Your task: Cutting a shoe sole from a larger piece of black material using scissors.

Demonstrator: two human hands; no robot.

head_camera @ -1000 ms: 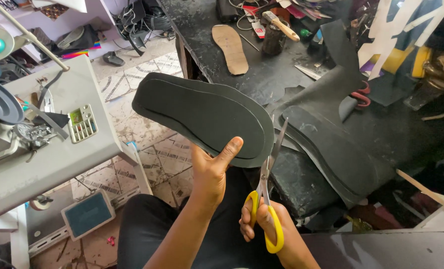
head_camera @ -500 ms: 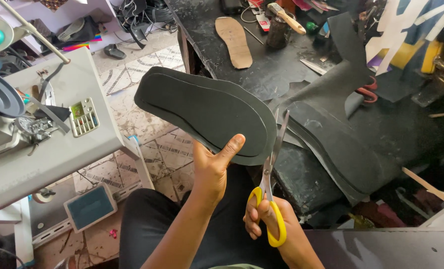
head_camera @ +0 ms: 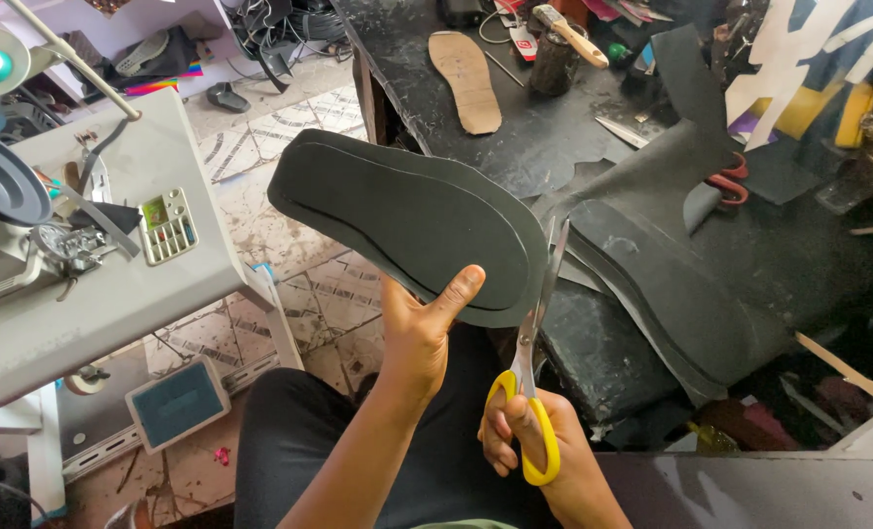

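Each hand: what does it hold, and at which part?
Left hand holds the black sole at its near edge; right hand holds the scissors by the yellow handles.

The sole (head_camera: pixel 407 220) sits in the left hand (head_camera: pixel 417 333), above the lap. The scissors (head_camera: pixel 534 362) are at its right edge, in the right hand (head_camera: pixel 530 441). A sewing machine table (head_camera: pixel 94 304) stands to the left.

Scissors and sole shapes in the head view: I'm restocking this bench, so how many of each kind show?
Yellow-handled scissors, in the right hand: 1
Red-handled scissors on the black workbench: 1
Black sole-shaped rubber sheet, in the left hand: 1
Tan cardboard insole on the bench: 1
Total: 4
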